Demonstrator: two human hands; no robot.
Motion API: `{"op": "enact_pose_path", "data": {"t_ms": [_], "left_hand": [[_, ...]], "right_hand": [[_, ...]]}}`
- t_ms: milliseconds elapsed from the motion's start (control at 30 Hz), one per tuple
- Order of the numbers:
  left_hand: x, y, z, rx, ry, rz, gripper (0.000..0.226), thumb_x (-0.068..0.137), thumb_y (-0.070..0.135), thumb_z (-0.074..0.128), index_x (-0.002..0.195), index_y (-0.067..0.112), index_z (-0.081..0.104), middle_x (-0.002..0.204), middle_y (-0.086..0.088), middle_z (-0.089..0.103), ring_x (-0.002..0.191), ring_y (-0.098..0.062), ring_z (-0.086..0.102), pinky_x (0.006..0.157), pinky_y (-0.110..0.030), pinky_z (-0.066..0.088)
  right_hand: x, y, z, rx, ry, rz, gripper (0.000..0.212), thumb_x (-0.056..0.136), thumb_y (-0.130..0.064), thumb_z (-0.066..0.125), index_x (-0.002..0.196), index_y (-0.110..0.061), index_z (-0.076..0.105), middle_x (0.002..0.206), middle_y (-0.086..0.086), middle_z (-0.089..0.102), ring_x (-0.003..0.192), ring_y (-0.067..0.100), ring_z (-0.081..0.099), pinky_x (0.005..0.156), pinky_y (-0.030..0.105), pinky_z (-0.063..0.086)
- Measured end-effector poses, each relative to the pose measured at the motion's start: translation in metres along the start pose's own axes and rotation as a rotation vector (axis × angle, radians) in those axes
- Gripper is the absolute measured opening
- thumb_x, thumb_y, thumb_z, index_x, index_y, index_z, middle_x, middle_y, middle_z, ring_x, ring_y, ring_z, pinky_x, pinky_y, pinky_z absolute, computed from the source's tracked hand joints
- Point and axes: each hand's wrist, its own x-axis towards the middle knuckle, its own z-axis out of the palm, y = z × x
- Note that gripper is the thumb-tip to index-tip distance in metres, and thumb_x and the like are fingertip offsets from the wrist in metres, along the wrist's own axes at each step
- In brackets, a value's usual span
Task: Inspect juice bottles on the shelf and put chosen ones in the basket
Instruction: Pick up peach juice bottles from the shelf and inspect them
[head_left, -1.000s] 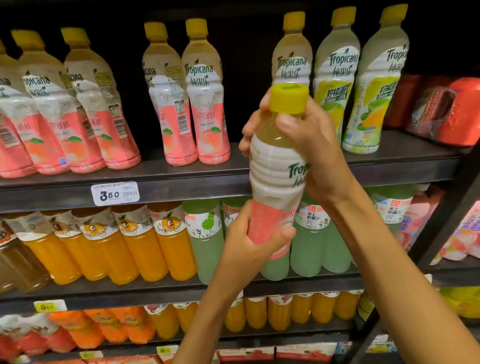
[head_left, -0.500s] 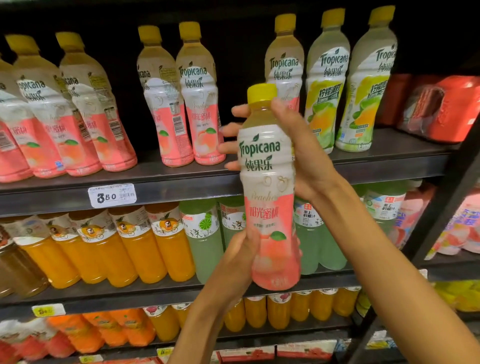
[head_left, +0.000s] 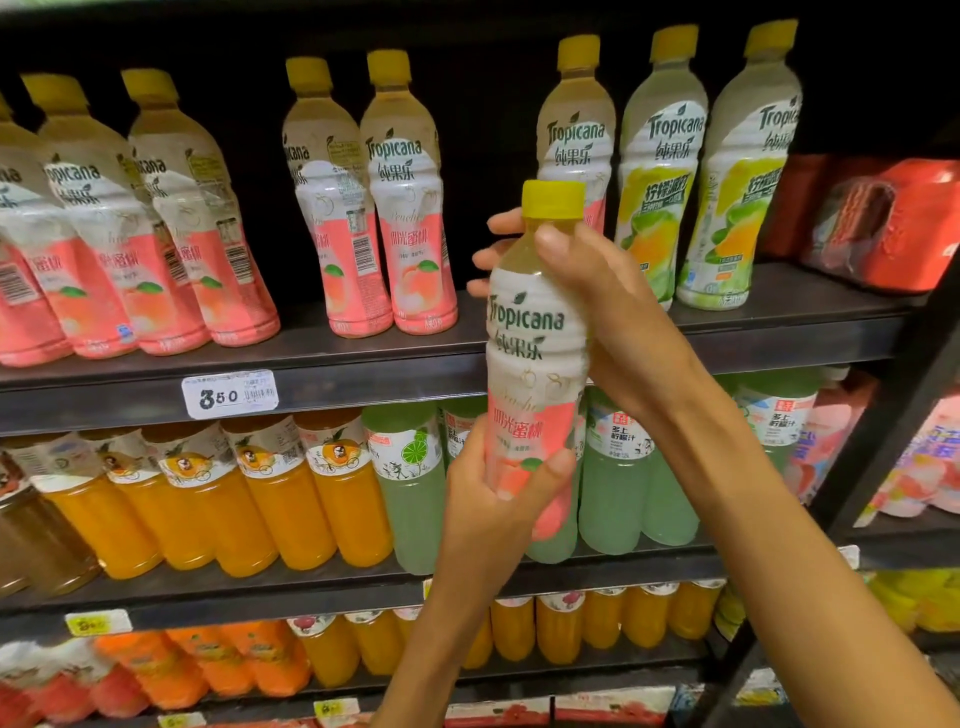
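A yellow-capped plastic peach juice bottle (head_left: 535, 353) is held upright before dark metal shelving (head_left: 363, 384), gripped at its neck by the right hand (head_left: 602, 306) and at its base by the left hand (head_left: 493, 499); a white price tag (head_left: 230, 394) is fixed to the shelf edge.

Bright frontal shelf light, dark recesses, soft wide-angle edges.

Shelving: dark metal shelf board (head_left: 363, 358) with black back panel (head_left: 483, 130) behind.
Upright: black post (head_left: 893, 415) right of the shelf board.
Tag: white price label (head_left: 230, 394) on the shelf board's front edge.
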Motion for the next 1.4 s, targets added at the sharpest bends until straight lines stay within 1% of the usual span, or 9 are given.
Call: {"op": "enact_pose_path", "data": {"t_ms": [133,433,600,733,1000,1133,1200,1267,1400], "left_hand": [[0.005,-0.005,-0.004,0.069,0.074,0.081,0.053,0.063,0.043,0.073,0.111,0.030,0.054,0.101,0.009,0.067,0.094,-0.009,0.065,0.075,-0.023,0.054],[0.016,-0.017,-0.010,0.021,0.071,0.113,0.056,0.061,0.030,0.077,0.112,0.026,0.055,0.104,0.000,0.068,0.099,-0.011,0.065,0.076,-0.020,0.053],[0.006,-0.008,-0.019,0.030,-0.141,0.074,0.049,0.060,0.051,0.079,0.104,0.041,0.059,0.100,0.013,0.069,0.091,-0.003,0.066,0.072,-0.016,0.052],[-0.009,-0.006,-0.011,0.036,-0.262,-0.082,0.067,0.060,0.077,0.060,0.107,0.029,0.058,0.103,0.015,0.070,0.096,-0.004,0.066,0.076,-0.014,0.051],[-0.009,0.008,-0.003,0.020,-0.191,-0.229,0.046,0.067,0.077,0.043,0.101,0.049,0.059,0.096,0.026,0.069,0.089,0.006,0.066,0.065,-0.004,0.047],[-0.006,0.015,-0.001,-0.009,-0.109,-0.196,0.043,0.076,0.064,0.052,0.100,0.031,0.065,0.080,0.010,0.073,0.074,-0.003,0.069,0.061,-0.011,0.049],[-0.005,0.019,-0.004,-0.080,-0.107,-0.253,0.047,0.077,0.063,0.050,0.096,0.025,0.071,0.077,0.004,0.073,0.070,-0.007,0.069,0.061,-0.017,0.051],[-0.003,0.022,-0.008,-0.236,-0.177,-0.366,0.055,0.080,0.069,0.048,0.096,0.024,0.074,0.082,-0.006,0.073,0.070,-0.018,0.070,0.063,-0.029,0.055],[-0.008,0.023,-0.008,-0.629,-0.373,-0.517,0.063,0.085,0.065,0.042,0.105,0.013,0.071,0.085,-0.013,0.070,0.072,-0.022,0.069,0.062,-0.034,0.056]], "right_hand": [[-0.011,-0.006,-0.007,-0.087,-0.181,-0.068,0.031,0.077,-0.027,0.064,0.107,-0.018,0.063,0.104,0.006,0.069,0.100,0.031,0.067,0.088,0.043,0.054],[-0.024,-0.007,-0.004,-0.159,-0.390,-0.255,0.023,0.075,-0.013,0.064,0.098,-0.014,0.060,0.102,0.005,0.063,0.096,0.015,0.062,0.083,0.026,0.046],[-0.017,-0.001,-0.005,0.034,-0.299,-0.205,0.018,0.076,-0.018,0.066,0.093,-0.016,0.067,0.097,0.002,0.068,0.092,0.023,0.065,0.082,0.033,0.049],[-0.007,0.007,-0.012,0.246,-0.296,-0.035,0.039,0.068,-0.050,0.077,0.092,-0.019,0.072,0.097,0.001,0.071,0.091,0.023,0.069,0.080,0.036,0.055],[0.002,0.021,-0.020,0.260,0.179,0.140,0.021,0.080,-0.027,0.060,0.092,-0.012,0.067,0.083,0.004,0.073,0.075,0.019,0.070,0.067,0.030,0.056],[-0.001,0.023,-0.019,0.245,0.299,0.177,0.018,0.081,-0.033,0.067,0.082,-0.016,0.074,0.082,0.007,0.074,0.076,0.020,0.071,0.066,0.030,0.059],[-0.002,0.023,-0.020,0.342,0.268,0.185,0.036,0.086,-0.039,0.060,0.101,-0.007,0.066,0.087,0.011,0.070,0.078,0.023,0.069,0.067,0.032,0.058],[-0.002,0.022,-0.020,0.469,0.179,0.211,0.047,0.090,-0.042,0.052,0.116,-0.003,0.054,0.093,0.015,0.064,0.081,0.024,0.066,0.072,0.034,0.057],[0.001,0.024,-0.014,0.725,0.114,0.343,0.048,0.078,-0.046,0.056,0.107,-0.008,0.062,0.090,0.011,0.070,0.078,0.024,0.070,0.072,0.036,0.060]]}}
